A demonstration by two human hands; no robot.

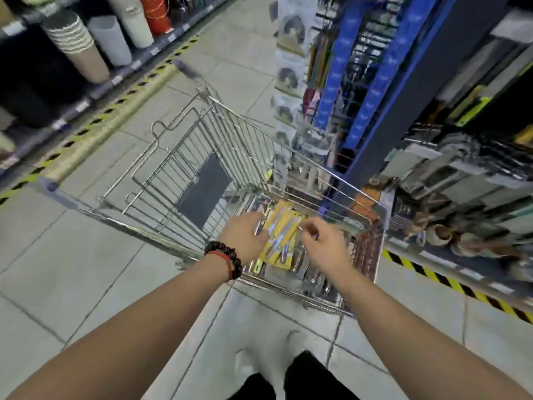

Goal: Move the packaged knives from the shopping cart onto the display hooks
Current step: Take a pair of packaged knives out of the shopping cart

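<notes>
A wire shopping cart (184, 157) stands in the aisle in front of me. Packaged knives on yellow cards (284, 229) lie in its near end on top of other packs. My left hand (243, 236), with a bead bracelet on its wrist, reaches into the cart and grips the left edge of the yellow packs. Just right of those packs, my right hand (323, 242) has curled fingers that pinch at a pack's edge; blur hides the exact hold. The display rack with hooks (366, 67) rises to the right of the cart, blurred.
Shelves of goods (467, 180) line the right side, edged by black and yellow floor tape (450, 281). Rolled mats (83, 44) stand on the left shelving. Grey floor tiles (86, 269) spread to the left of the cart.
</notes>
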